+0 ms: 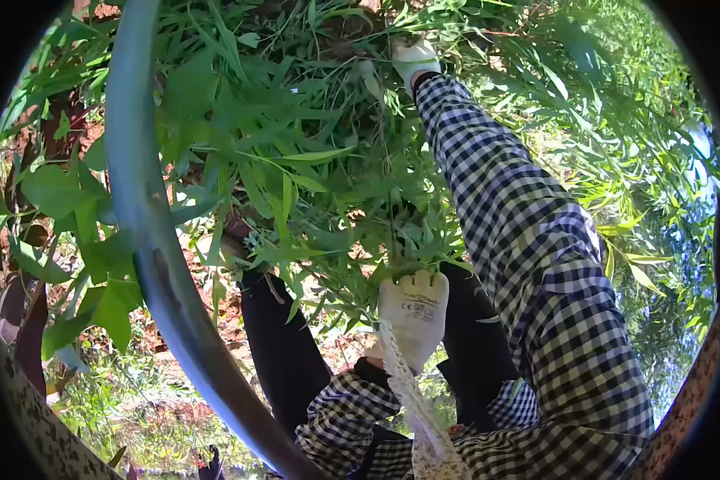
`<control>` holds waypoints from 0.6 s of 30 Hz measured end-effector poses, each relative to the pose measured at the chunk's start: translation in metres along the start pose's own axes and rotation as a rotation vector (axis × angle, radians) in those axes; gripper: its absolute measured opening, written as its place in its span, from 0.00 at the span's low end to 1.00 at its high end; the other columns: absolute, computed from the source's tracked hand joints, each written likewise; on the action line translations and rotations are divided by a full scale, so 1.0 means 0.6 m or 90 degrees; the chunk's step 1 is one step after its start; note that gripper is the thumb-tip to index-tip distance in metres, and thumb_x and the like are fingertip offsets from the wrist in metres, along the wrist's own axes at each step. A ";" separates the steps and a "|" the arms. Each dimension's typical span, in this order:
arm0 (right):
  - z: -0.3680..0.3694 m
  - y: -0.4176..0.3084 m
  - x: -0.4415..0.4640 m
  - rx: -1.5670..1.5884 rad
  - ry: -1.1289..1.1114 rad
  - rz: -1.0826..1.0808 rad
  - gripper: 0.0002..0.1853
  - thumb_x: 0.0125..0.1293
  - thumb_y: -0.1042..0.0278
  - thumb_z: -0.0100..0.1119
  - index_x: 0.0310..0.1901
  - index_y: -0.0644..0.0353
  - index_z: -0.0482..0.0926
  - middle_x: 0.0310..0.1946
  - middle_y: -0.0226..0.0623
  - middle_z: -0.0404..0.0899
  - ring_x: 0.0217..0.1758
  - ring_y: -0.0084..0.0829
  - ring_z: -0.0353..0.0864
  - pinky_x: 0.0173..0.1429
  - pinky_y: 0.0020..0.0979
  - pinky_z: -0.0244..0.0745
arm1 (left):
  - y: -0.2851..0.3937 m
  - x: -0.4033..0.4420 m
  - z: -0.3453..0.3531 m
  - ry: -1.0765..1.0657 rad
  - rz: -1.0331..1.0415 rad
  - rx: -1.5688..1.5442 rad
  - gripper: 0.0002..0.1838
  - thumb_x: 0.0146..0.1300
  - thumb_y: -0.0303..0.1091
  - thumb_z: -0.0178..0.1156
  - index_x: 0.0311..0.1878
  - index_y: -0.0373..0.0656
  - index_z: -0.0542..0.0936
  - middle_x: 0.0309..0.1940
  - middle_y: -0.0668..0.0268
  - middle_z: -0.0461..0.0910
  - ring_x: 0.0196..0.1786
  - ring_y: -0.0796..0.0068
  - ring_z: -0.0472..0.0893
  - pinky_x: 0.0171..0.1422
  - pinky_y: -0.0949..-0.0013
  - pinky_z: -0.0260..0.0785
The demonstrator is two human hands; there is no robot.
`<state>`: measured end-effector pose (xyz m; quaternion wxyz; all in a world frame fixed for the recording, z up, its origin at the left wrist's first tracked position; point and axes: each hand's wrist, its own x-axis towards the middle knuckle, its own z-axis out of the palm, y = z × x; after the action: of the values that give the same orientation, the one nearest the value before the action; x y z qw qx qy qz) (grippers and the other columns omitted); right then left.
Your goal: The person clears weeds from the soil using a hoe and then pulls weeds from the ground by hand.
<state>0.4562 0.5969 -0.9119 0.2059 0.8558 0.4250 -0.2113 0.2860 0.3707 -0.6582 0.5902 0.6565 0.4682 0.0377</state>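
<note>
Narrow-leaved green plants [320,152] fill the upper middle, with long stems running down toward my body. My left hand [414,316], in a white glove with printing on its back, is low in the middle. Its fingers are curled over the lower end of the leafy stems. Stretched far forward, my right hand [416,60], also in a white glove, is closed among the stems at the top; leaves partly hide its fingertips. Both arms wear black-and-white checked sleeves.
A curved grey-blue band [148,208] crosses the left side close to the camera. Broad leaves [64,192] stand beyond it, over reddish soil. A pale patterned strap [412,400] hangs low in the middle. Dark-clad legs [276,344] show below the plants.
</note>
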 end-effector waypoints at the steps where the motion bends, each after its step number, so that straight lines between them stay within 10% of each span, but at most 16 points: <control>1: -0.008 -0.001 0.006 -0.026 -0.040 0.001 0.28 0.66 0.47 0.43 0.48 0.67 0.78 0.44 0.53 0.80 0.45 0.42 0.82 0.48 0.40 0.77 | -0.001 0.000 -0.002 -0.003 -0.005 0.004 0.10 0.56 0.34 0.52 0.42 0.47 0.72 0.32 0.68 0.71 0.36 0.69 0.73 0.47 0.59 0.62; 7: -0.011 0.020 0.004 -0.003 -0.073 -0.085 0.32 0.65 0.44 0.41 0.60 0.63 0.69 0.58 0.55 0.70 0.61 0.46 0.70 0.64 0.39 0.65 | -0.002 0.009 -0.004 0.004 0.021 -0.014 0.09 0.56 0.33 0.52 0.40 0.47 0.73 0.31 0.67 0.73 0.35 0.69 0.76 0.53 0.59 0.62; 13: -0.023 0.011 -0.095 0.110 -0.034 -0.128 0.22 0.66 0.54 0.45 0.54 0.62 0.68 0.40 0.59 0.78 0.46 0.56 0.77 0.50 0.47 0.71 | 0.007 0.010 -0.004 0.032 0.029 -0.001 0.09 0.55 0.32 0.51 0.40 0.46 0.73 0.30 0.67 0.72 0.34 0.69 0.74 0.56 0.58 0.62; 18: -0.010 -0.041 -0.195 -0.123 -0.027 -0.686 0.38 0.62 0.50 0.57 0.69 0.50 0.51 0.49 0.50 0.75 0.38 0.46 0.81 0.40 0.42 0.77 | 0.006 0.012 0.000 0.008 0.029 -0.008 0.09 0.55 0.32 0.51 0.40 0.46 0.73 0.31 0.66 0.72 0.34 0.69 0.75 0.56 0.57 0.62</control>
<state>0.3732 0.5392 -0.8484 0.1549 0.4894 0.8165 -0.2641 0.2922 0.3763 -0.6587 0.5905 0.6629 0.4566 0.0582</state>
